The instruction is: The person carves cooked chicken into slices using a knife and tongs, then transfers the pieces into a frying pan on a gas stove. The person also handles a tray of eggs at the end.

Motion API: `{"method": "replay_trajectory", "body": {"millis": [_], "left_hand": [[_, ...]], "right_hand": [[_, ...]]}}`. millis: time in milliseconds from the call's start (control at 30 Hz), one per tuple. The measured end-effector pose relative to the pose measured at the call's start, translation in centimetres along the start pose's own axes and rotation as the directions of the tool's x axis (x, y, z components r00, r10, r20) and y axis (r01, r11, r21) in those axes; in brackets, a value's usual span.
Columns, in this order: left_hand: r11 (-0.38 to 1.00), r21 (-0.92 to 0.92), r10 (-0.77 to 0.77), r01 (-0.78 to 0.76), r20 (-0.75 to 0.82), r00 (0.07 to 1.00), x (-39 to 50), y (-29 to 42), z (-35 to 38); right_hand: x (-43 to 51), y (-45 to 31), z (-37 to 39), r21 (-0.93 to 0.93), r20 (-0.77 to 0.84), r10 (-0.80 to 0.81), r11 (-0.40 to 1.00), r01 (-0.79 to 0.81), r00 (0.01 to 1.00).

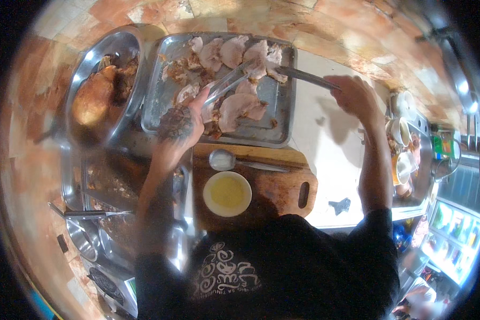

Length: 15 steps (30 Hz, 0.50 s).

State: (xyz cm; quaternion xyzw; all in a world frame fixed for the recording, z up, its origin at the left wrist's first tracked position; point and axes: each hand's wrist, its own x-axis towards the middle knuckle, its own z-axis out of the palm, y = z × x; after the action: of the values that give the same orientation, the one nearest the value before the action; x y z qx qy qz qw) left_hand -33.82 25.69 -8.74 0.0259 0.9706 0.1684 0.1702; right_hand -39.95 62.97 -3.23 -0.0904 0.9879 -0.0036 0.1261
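Note:
My left hand [184, 120] holds metal tongs [229, 82], whose tips rest on a slice of cooked meat [257, 56] near the back of a metal tray [290, 100]. In my right hand [354, 94] is a long dark utensil [306, 76], perhaps a knife or tongs; its far end touches the meat at the tray's right side. More meat slices lie in a row along the back, and a larger slice [240, 112] lies nearer me. Below the tray, a wooden cutting board [272, 192] bears a metal spoon [223, 160] and a white bowl of yellowish liquid [227, 194].
A metal bowl [137, 94] with a large browned piece of meat [94, 98] stands left of the tray. Knives [92, 215] lie over containers at the lower left. Several cups [402, 132] stand by a sink [424, 192] at the right. A person [420, 292] is at the lower right.

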Motion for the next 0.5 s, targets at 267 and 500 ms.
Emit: {"method": "replay_trajectory", "body": {"millis": [267, 500], "left_hand": [[0.971, -0.029, 0.235, -0.239, -0.092, 0.968, -9.2, -5.6, -1.8], [0.991, -0.022, 0.124, -0.135, -0.276, 0.953, -9.6, -7.8, 0.1]], "right_hand": [[-5.8, -0.7, 0.0, -0.011, -0.130, -0.117, 0.993, 0.117, 0.985], [-6.5, -5.2, 1.2, 0.047, 0.142, -0.189, 0.982, 0.184, 0.972]]}}
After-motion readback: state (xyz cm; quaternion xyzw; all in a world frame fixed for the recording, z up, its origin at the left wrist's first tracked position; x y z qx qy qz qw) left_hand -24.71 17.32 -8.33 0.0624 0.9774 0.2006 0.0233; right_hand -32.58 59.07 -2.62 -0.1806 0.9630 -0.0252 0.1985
